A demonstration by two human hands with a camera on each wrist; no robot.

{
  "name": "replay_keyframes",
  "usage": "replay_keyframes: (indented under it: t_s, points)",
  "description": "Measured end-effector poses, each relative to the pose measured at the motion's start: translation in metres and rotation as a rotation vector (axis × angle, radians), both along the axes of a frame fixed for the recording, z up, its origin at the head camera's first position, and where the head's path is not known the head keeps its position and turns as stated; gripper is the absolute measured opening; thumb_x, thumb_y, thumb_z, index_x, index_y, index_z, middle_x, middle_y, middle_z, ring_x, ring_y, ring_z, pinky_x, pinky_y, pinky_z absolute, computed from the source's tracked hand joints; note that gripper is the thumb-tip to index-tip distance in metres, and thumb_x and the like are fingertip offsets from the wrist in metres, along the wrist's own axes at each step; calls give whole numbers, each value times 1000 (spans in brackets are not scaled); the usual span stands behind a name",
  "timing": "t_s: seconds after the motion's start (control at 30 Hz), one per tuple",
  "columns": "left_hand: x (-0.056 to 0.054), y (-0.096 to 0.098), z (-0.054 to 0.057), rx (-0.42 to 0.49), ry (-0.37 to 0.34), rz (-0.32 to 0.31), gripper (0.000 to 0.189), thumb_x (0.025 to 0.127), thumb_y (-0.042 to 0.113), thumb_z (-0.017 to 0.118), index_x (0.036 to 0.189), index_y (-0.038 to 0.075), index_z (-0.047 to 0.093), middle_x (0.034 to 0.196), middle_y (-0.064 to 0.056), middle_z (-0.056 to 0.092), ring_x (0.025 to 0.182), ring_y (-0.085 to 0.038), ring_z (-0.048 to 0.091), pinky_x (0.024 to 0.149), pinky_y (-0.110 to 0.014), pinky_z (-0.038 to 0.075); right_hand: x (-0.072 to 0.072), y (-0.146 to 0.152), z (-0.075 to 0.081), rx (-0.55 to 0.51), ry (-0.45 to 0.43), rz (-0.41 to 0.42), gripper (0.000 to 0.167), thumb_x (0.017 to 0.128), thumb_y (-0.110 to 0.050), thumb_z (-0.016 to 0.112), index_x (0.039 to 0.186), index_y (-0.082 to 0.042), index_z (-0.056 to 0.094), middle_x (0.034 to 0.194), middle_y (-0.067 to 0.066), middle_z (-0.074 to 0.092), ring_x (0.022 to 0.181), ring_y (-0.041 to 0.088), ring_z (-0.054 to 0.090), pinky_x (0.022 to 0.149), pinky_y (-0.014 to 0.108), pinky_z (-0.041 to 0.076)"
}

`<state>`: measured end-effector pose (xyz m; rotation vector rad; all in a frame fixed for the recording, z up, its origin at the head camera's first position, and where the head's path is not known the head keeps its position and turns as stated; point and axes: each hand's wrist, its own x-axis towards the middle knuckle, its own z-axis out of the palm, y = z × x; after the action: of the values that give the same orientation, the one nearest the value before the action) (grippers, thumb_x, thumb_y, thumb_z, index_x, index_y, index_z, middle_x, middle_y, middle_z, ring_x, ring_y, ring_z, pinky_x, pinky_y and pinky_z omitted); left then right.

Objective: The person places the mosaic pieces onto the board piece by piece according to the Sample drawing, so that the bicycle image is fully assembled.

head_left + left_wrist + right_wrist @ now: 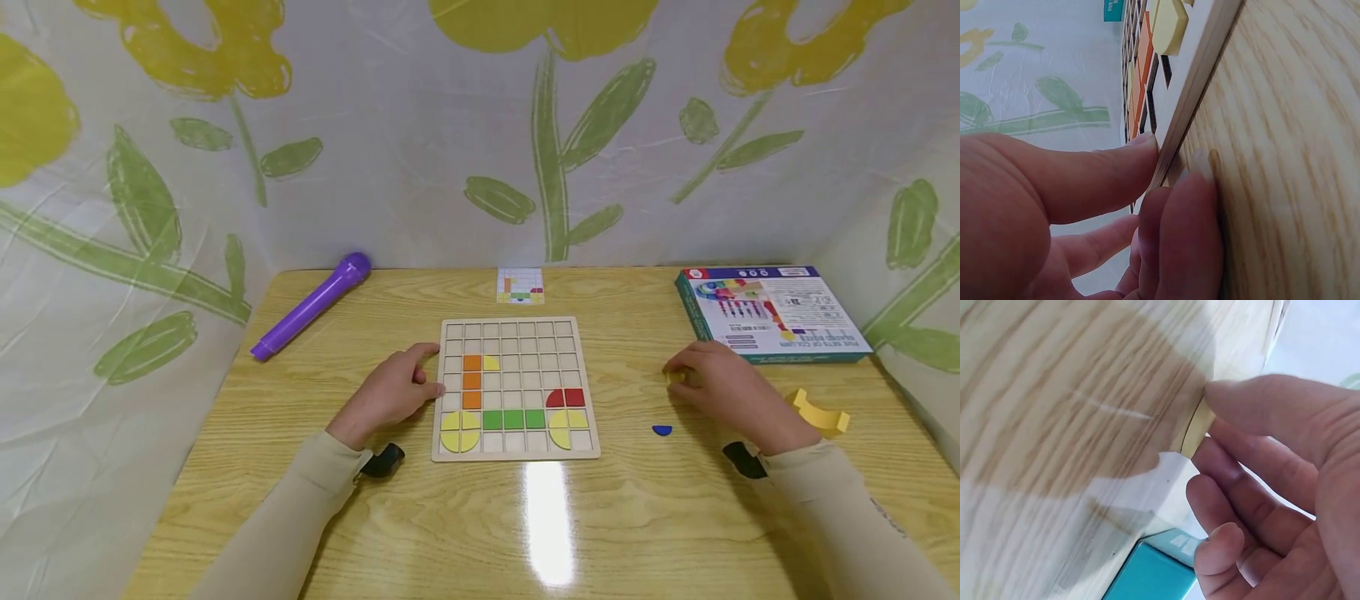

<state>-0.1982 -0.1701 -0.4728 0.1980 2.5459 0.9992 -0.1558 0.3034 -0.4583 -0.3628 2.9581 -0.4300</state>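
Observation:
A wooden grid board (517, 457) lies at mid-table in the head view. Its cells hold orange squares (472, 381), green squares (513, 419), red pieces (573, 397) and yellow quarter-circles (450, 441). My left hand (390, 390) touches the board's left edge with the thumb and a fingertip; its lower fingers bend beside the table in the left wrist view. Right of the board, my right hand (712, 387) pinches a small yellow piece (1195, 430) at the tabletop. That piece shows a curved edge, partly covered by the fingers. A blue half-round piece (662, 430) lies nearby.
A pattern card (520, 286) lies behind the board. To the back left is a purple toy microphone (311, 307). At the back right lies a boxed game (776, 315), with a yellow arched block (821, 414) near my right wrist. A flower-printed sheet surrounds the wooden table (630, 533).

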Motion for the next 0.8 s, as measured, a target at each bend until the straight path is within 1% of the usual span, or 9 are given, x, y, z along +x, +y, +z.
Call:
replay_keyframes:
  t_s: [0.17, 0.23, 0.33, 0.47, 0.6, 0.7, 0.8]
  points:
    - [1, 1, 2, -12, -5, 10, 70, 103, 25, 75, 165, 17, 43, 98, -9, 59, 70, -20, 58, 67, -32, 46, 0, -7, 2, -23, -22, 2, 22, 98, -21, 80, 115, -7, 80, 123, 18, 73, 115, 38, 66, 103, 63, 55]
    - [1, 1, 2, -6, -10, 12, 70, 103, 24, 75, 165, 17, 42, 99, -9, 60, 69, -20, 59, 66, -32, 46, 2, -14, 4, -34, -23, 5, 21, 98, -21, 79, 114, -8, 80, 123, 16, 74, 114, 36, 65, 103, 61, 56]
    - [1, 1, 2, -5, -15, 14, 70, 103, 25, 75, 165, 17, 42, 99, -9, 60, 68, -20, 60, 66, -32, 47, 9, -29, 6, -45, -2, 26, 19, 98, -20, 79, 113, -10, 80, 119, 12, 74, 110, 31, 65, 101, 57, 58]
    - [1, 0, 1, -7, -9, 9, 70, 103, 25, 75, 165, 17, 43, 98, -9, 60, 68, -20, 59, 66, -32, 47, 19, -51, 9, -34, 66, 92, 17, 95, -19, 82, 110, -11, 81, 113, 7, 76, 107, 27, 67, 98, 52, 60]
    - [0, -1, -1, 10, 4, -5, 70, 103, 25, 75, 164, 16, 43, 96, -9, 61, 65, -19, 60, 66, -32, 48, 29, -71, 9, -19, 128, 162, 17, 91, -18, 88, 106, -13, 82, 108, 1, 76, 103, 22, 67, 93, 46, 62]
    - [0, -1, 0, 17, 11, -12, 70, 103, 24, 75, 164, 14, 43, 95, -9, 60, 64, -19, 60, 66, -33, 48, 35, -85, 8, -21, 142, 204, 18, 88, -19, 90, 104, -15, 82, 105, -2, 75, 100, 18, 66, 90, 41, 63]
    - [1, -1, 1, 8, 20, -16, 70, 103, 24, 75, 164, 13, 43, 95, -8, 60, 65, -18, 59, 66, -33, 47, 41, -96, 7, -33, 140, 242, 19, 88, -20, 91, 104, -16, 82, 104, -4, 74, 100, 16, 66, 89, 39, 63]
